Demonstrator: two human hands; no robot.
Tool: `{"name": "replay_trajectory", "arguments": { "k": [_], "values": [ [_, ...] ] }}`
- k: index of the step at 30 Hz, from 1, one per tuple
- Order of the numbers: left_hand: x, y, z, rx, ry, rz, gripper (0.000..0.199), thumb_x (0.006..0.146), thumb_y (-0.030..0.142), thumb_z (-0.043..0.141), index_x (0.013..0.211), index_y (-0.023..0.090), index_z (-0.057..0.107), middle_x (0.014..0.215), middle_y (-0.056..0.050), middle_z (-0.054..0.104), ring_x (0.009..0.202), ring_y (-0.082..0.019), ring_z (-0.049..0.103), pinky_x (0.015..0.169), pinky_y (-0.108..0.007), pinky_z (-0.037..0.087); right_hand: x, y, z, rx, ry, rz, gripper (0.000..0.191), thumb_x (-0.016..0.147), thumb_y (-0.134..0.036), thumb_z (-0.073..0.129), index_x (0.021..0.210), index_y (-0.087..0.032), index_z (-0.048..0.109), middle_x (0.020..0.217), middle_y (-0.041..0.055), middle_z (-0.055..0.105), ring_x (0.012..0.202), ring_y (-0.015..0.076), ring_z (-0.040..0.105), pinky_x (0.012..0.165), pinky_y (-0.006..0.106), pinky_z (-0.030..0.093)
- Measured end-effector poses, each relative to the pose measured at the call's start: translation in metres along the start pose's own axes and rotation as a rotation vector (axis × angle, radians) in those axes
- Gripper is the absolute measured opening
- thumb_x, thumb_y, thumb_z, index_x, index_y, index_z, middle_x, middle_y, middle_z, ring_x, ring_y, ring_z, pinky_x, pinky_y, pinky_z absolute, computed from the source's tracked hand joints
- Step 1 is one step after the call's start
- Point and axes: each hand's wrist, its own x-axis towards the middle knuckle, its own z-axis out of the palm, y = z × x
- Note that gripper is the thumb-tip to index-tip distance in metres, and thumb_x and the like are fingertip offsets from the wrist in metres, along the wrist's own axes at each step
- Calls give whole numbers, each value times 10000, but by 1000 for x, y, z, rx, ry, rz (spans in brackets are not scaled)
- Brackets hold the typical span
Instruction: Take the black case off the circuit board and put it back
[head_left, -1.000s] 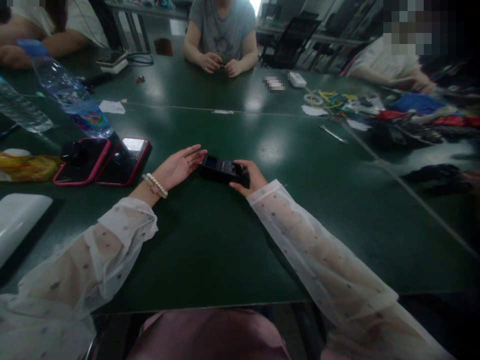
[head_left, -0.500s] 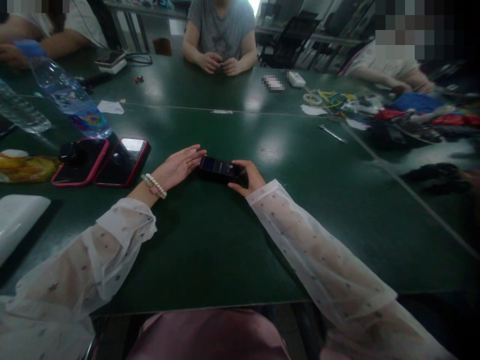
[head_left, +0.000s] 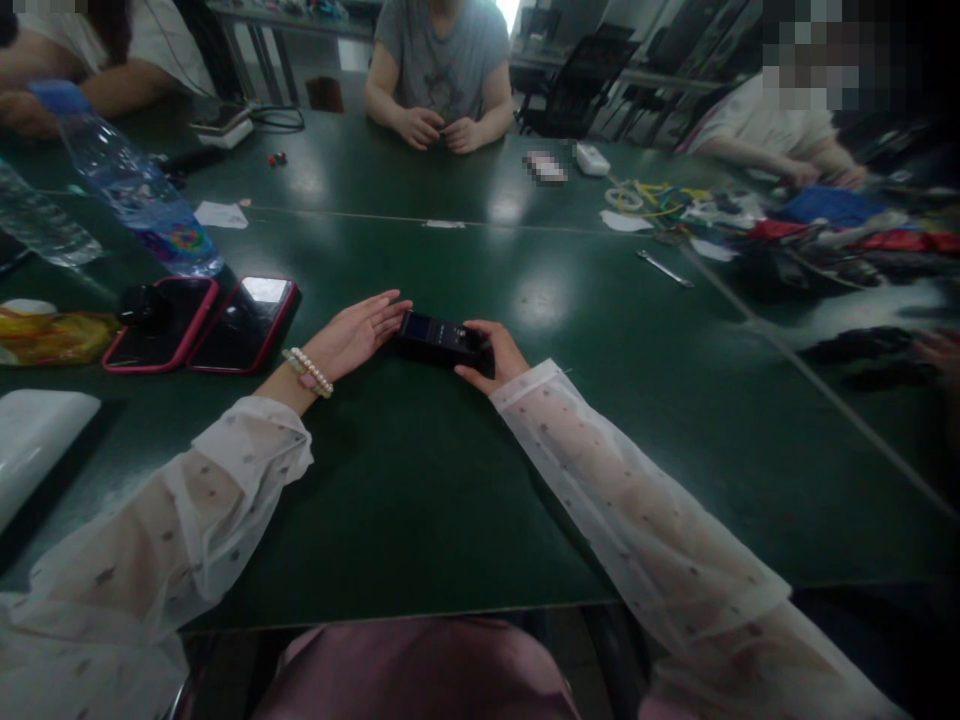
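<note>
A small black device (head_left: pixel 435 335) with a screen and buttons lies on the green table (head_left: pixel 420 480) in front of me. My right hand (head_left: pixel 495 355) grips its right end, thumb on the near side and fingers on the far side. Beside its left end rests my left hand (head_left: pixel 360 335), fingers stretched out, their tips at or against the device. A bead bracelet (head_left: pixel 307 372) circles my left wrist. Two phones in red cases, a left phone (head_left: pixel 161 325) and a right phone (head_left: pixel 244 325), lie to the left of my left hand. A small black object (head_left: pixel 142 305) sits on the left phone.
Bottles, one a blue-capped bottle (head_left: pixel 135 190), stand at the left near a yellow packet (head_left: pixel 60 335) and a white object (head_left: pixel 37 440). A wrench (head_left: pixel 664 268) lies to the right, before a pile of cables and cloth (head_left: pixel 832 215). A person (head_left: pixel 442 80) sits opposite; others sit at both sides.
</note>
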Motion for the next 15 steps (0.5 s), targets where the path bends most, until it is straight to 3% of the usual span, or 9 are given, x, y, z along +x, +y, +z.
{"name": "replay_trajectory", "arguments": {
  "k": [7, 15],
  "values": [
    [2, -1, -2, 3, -19, 2, 238, 942, 156, 562, 1164, 145, 647, 1174, -107, 707, 1036, -153, 675, 863, -231, 538, -1, -2, 0, -11, 9, -5, 627, 766, -324, 692, 1329, -250, 427, 1251, 121, 556, 1136, 313, 577, 969, 534, 511],
    [4, 0, -3, 0, -2, -24, 304, 946, 174, 558, 1245, 174, 610, 1167, -93, 710, 1029, -152, 677, 872, -245, 537, 0, -4, -1, -7, 3, -9, 615, 770, -314, 683, 1326, -272, 424, 1261, 107, 569, 1140, 319, 577, 958, 542, 516]
  ]
}}
